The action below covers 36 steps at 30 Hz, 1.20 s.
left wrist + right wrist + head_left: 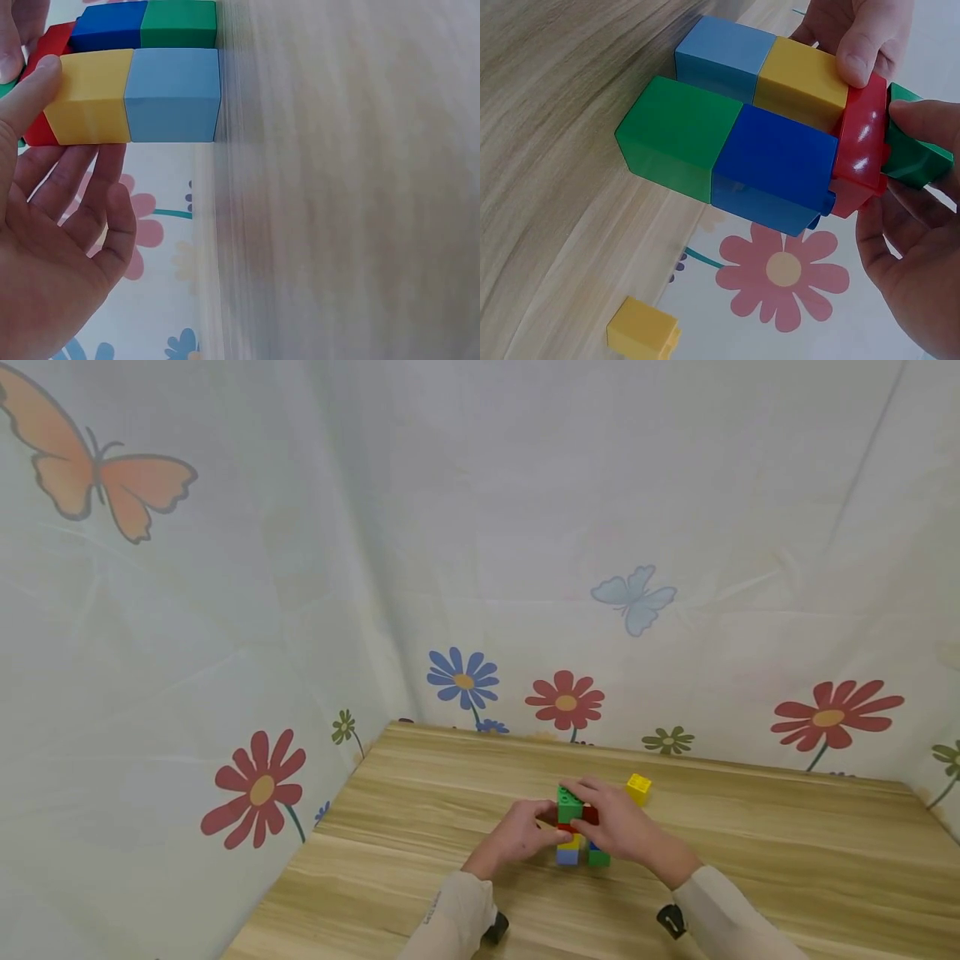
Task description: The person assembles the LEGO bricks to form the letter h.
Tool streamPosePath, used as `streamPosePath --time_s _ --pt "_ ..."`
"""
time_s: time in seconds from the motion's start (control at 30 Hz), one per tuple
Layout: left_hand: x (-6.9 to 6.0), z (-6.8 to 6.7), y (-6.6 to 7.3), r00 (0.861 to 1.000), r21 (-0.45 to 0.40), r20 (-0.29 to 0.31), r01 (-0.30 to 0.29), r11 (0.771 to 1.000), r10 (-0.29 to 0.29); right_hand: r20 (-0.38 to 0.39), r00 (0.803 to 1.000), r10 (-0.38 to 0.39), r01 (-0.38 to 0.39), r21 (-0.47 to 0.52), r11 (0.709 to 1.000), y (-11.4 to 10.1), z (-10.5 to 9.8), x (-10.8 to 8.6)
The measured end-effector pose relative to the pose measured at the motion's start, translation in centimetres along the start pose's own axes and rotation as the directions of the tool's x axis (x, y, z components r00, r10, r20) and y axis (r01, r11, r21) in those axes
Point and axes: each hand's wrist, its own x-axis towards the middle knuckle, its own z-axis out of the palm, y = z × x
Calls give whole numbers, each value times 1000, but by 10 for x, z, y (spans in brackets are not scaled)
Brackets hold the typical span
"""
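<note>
A stack of toy building bricks stands on the wooden table. One column has a light blue brick (pixel 174 97) under a yellow brick (pixel 93 99). Beside it, a blue brick (pixel 776 159) sits on a green brick (pixel 681 135). A longer red brick (pixel 861 142) lies across the top. My left hand (pixel 517 835) grips the stack around the yellow and red bricks, its thumb on the near face. Between thumb and fingers, my right hand (pixel 618 822) pinches another green brick (pixel 913 142) over the red one's left end. That brick looks slightly tilted, with red studs showing beneath it.
A loose yellow brick (pixel 639 788) lies on the table (pixel 750 843) behind the right hand. White curtains with printed flowers and butterflies (pixel 525 527) hang along the table's back and left edges. Black straps (pixel 671 921) show at both wrists.
</note>
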Motion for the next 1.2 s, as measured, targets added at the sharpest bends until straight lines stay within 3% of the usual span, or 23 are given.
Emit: streamPosePath --time_s 1.2 --pt "0 1 -1 1000 0 -10 -10 1000 10 -9 999 -46 46 -16 999 -1 0 -1"
